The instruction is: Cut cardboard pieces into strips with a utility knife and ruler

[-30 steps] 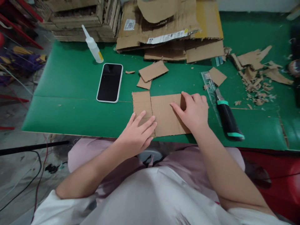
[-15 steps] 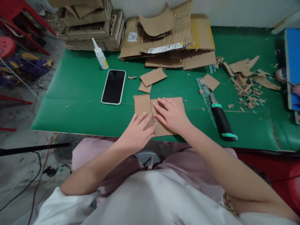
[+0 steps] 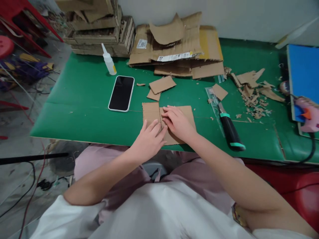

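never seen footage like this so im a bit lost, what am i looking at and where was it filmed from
There's no machine here: these are a person's bare hands, filmed by a camera worn on their head, looking forward and down. The left hand rests on the left cardboard piece; the right hand rests on the right cardboard piece beside it. Neither hand seems to grip anything. Around them on the green table lie a phone, a knife, a clear ruler and cardboard scraps. Farther back are a small bottle and a flattened box.
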The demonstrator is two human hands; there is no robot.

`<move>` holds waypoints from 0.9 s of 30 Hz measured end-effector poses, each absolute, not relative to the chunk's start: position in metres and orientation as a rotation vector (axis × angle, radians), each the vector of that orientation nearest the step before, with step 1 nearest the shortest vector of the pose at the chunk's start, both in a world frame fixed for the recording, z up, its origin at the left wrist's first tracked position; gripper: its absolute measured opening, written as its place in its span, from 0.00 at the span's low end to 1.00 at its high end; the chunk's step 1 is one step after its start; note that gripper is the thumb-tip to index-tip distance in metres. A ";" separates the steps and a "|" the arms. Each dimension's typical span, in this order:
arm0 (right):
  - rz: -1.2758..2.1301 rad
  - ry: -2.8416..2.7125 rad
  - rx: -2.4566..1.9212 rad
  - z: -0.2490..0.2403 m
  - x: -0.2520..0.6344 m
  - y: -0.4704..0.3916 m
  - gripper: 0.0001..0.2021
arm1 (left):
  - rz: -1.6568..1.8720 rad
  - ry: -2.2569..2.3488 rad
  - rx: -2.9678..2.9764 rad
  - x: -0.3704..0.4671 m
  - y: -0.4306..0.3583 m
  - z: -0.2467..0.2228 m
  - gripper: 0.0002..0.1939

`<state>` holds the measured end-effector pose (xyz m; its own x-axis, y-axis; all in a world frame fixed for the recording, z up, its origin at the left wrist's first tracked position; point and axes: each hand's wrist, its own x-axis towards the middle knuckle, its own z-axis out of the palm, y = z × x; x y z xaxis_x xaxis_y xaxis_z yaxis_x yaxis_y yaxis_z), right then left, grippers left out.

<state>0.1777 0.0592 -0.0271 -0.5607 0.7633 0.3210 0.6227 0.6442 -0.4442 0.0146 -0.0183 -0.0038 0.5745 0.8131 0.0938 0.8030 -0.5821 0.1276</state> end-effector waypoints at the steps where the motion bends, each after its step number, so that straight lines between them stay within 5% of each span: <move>1: 0.400 -2.363 -1.079 -0.028 0.178 0.060 0.11 | 0.243 1.399 2.729 0.016 -0.017 -0.005 0.26; 17: 0.728 -2.120 -1.226 -0.009 0.187 0.066 0.16 | 0.333 1.449 2.634 0.026 -0.013 -0.017 0.29; 27: 0.165 -2.132 -1.990 0.022 0.337 0.047 0.21 | 0.393 1.483 2.653 0.034 -0.002 -0.011 0.25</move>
